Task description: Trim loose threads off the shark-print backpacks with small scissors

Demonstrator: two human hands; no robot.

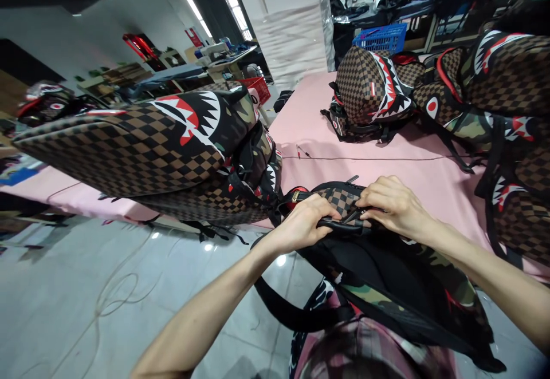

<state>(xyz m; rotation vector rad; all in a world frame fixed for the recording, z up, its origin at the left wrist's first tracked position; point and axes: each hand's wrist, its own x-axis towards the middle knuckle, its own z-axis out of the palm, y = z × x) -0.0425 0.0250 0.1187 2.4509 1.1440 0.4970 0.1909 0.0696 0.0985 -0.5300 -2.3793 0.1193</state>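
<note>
A backpack (387, 270) with black straps, a camouflage part and a brown checkered panel leans over the near table edge against my body. My left hand (307, 221) is closed on the black edge of its top, thumb and fingers pinching it. Just to the right, my right hand (391, 207) pinches the same top beside the dark zipper (354, 214). A gold-coloured zipper piece and red lining show left of my left hand. What lies under my fingertips is partly hidden.
Checkered shark-mouth backpacks are stacked on the left (129, 144) and piled on the right (502, 81) of the pink-covered table (309, 110). Two small pen-like items (303, 151) lie between them. A blue crate (380, 38) stands behind. Cords trail over the tiled floor (129, 287).
</note>
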